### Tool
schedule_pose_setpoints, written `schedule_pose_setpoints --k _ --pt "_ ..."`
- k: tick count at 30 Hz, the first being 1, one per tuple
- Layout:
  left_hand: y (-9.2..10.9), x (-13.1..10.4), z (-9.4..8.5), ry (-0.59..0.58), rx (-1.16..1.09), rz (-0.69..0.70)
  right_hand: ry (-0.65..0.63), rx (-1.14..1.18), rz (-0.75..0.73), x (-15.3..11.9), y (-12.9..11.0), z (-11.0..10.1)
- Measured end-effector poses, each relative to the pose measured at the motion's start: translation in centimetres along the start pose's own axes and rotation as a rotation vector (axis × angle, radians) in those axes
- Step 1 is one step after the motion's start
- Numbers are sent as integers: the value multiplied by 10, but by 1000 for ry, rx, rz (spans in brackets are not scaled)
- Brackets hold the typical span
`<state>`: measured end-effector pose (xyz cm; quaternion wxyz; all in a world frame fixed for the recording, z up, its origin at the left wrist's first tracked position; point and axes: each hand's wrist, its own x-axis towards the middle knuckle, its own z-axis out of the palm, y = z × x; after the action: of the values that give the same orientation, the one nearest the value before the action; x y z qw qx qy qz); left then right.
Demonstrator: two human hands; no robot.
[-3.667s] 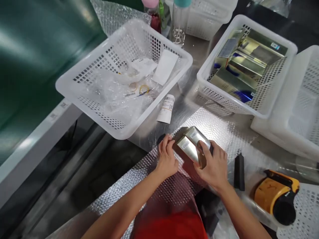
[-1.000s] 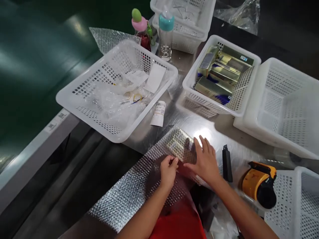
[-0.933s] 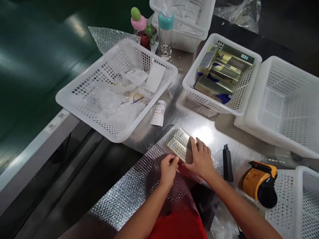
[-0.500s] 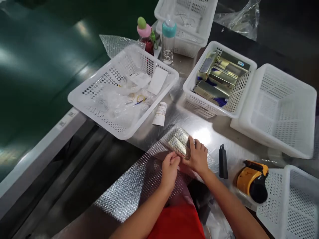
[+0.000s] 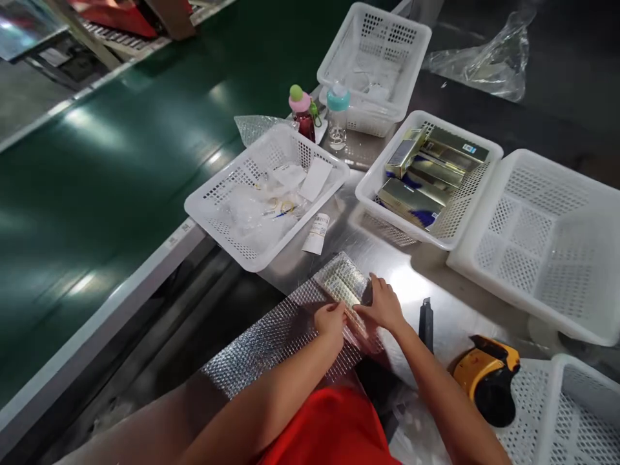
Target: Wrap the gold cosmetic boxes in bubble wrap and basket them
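A gold box (image 5: 341, 284) lies under bubble wrap (image 5: 261, 345) at the steel table's near edge, and the wrap's long tail runs down to the lower left. My left hand (image 5: 331, 319) is closed, its fingertips pinching the wrap at the box's near side. My right hand (image 5: 385, 302) grips the wrap at the right end of the box, thumb close to my left fingertips. Just beyond the wrap lies a curled printed label (image 5: 316, 234). A black cutter (image 5: 426, 325) lies to the right of my right hand.
A white basket (image 5: 264, 258) of plastic bags stands left, another (image 5: 448, 242) with gold boxes right. A yellow tape dispenser (image 5: 477, 371) lies at the lower right. Two bottles (image 5: 338, 123) (image 5: 304, 119) stand at the back. A green conveyor (image 5: 121, 161) runs along the left.
The view has shifted, showing more of the conveyor. My right hand has moved off the top of the box to its right end, and more of the wrapped box shows.
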<state>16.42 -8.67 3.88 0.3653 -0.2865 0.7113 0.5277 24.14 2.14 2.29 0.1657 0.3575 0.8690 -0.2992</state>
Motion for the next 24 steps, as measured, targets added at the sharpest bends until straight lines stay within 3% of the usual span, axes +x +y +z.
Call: schedule_pose_setpoints --k 5,12,14,17,24 --pt "-5 5 13 122 5 -50 -71 122 -17 15 18 -5" --pt "-22 13 89 88 30 -40 14 133 19 34 81 -35" --pt "-26 15 103 74 25 -30 24 88 19 40 94 -43" --pt "-32 14 106 38 -4 -5 55 -12 -38 41 98 -48" --pt "-43 13 85 -63 -56 74 168 -36 -59 21 81 -36"
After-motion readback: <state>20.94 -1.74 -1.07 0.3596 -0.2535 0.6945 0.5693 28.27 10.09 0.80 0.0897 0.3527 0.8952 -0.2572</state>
